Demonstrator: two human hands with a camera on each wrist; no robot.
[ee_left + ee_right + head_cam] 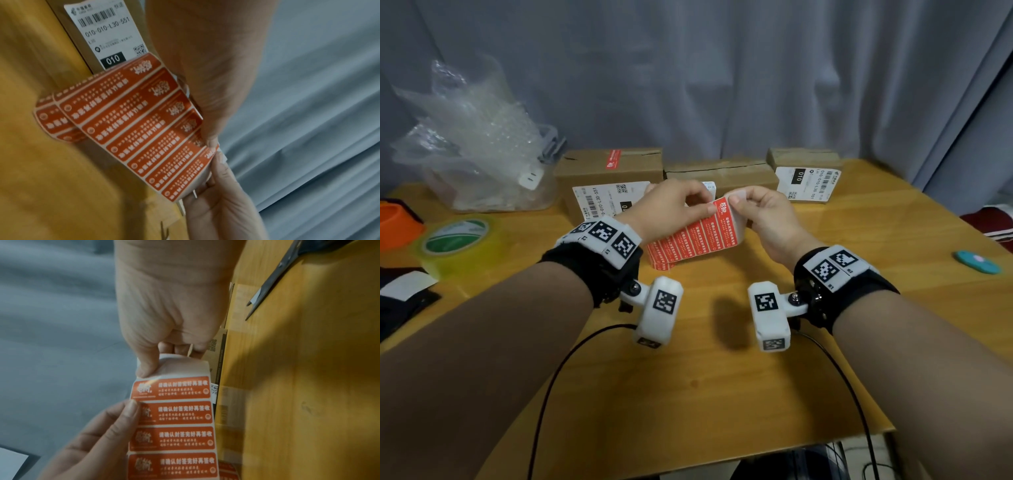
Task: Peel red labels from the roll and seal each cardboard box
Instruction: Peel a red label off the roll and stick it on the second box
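A strip of red labels (695, 240) on white backing hangs over the wooden table (688, 377), its coiled end lying on the tabletop. My left hand (709, 207) pinches the strip's edge beside the top labels (170, 412). My right hand (738, 202) pinches the bare white backing (180, 366) at the strip's upper end. Three cardboard boxes stand behind. The left box (585, 171) carries a red label (613, 159) across its top seam. The middle box (722, 173) and right box (804, 159) show open seams. In the left wrist view the strip (131, 123) is blurred.
A clear tub of bubble wrap (476, 137) stands at back left, with a tape roll (458, 240) and an orange object (393, 226) near it. A teal disc (977, 261) lies at right. Scissors (273, 280) lie on the table. A grey curtain hangs behind.
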